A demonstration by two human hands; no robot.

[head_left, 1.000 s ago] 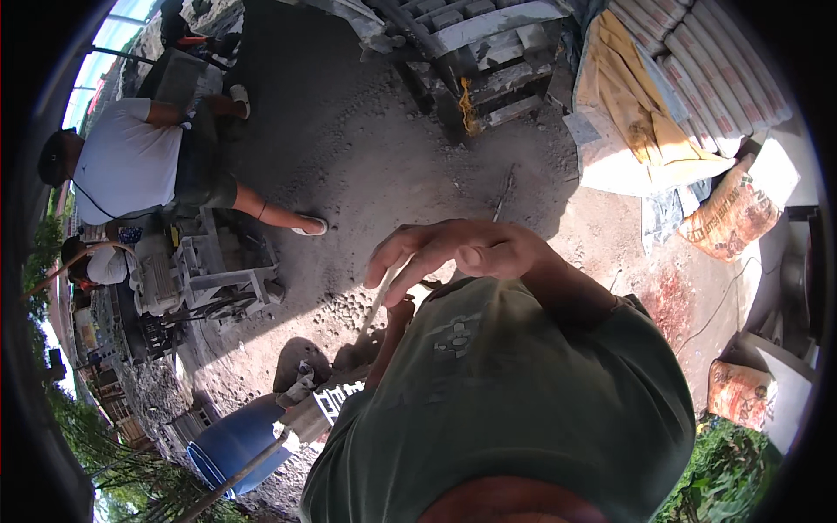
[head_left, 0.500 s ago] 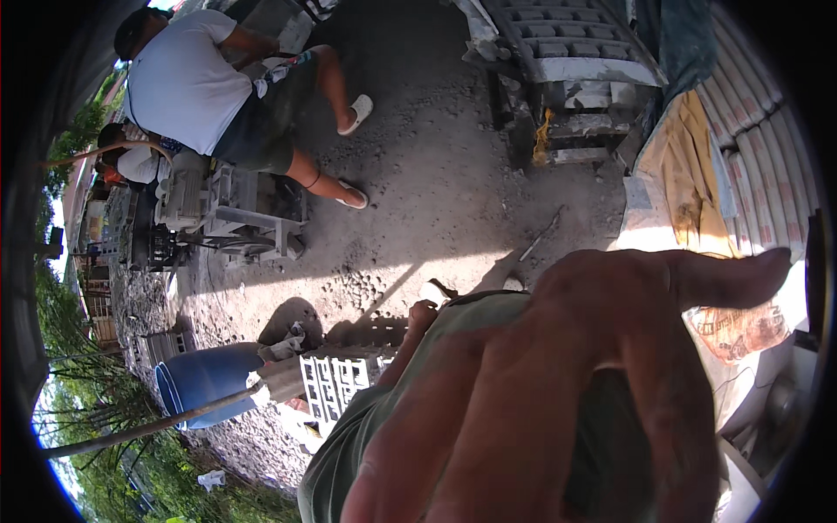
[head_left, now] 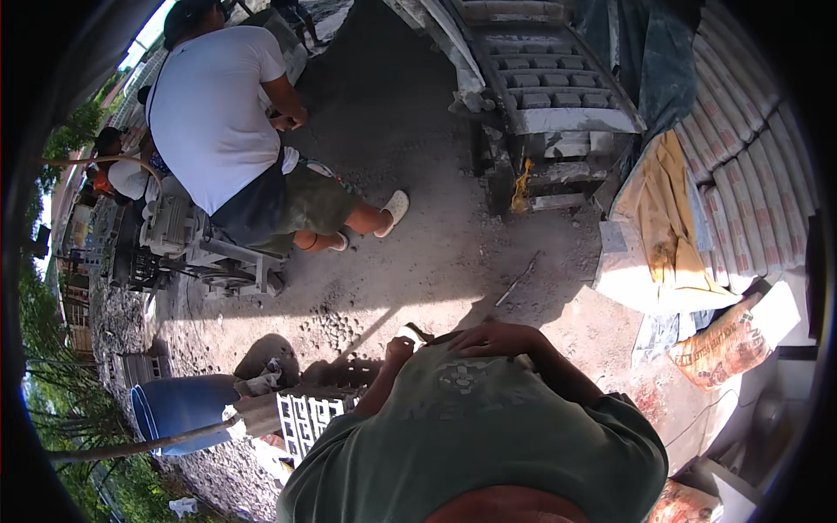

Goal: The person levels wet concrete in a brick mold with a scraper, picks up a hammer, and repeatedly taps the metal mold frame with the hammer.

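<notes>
We noted pale sacks (head_left: 757, 166) stacked in rows at the right edge, each marked with a reddish band. Below them lay an orange-brown printed sack (head_left: 725, 350) on its side, and another orange sack (head_left: 684, 504) showed at the lower right.

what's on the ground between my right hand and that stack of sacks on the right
In the head view, a thin stick lies on bare dirt between the right hand and the sacks.

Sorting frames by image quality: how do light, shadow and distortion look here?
Head view: harsh sun, ground bright with hard dark shadows; pale sheet at right nearly blown out; fisheye bends the stacked sacks and blacks the corners; right hand on the green shirt stays sharp.
</notes>
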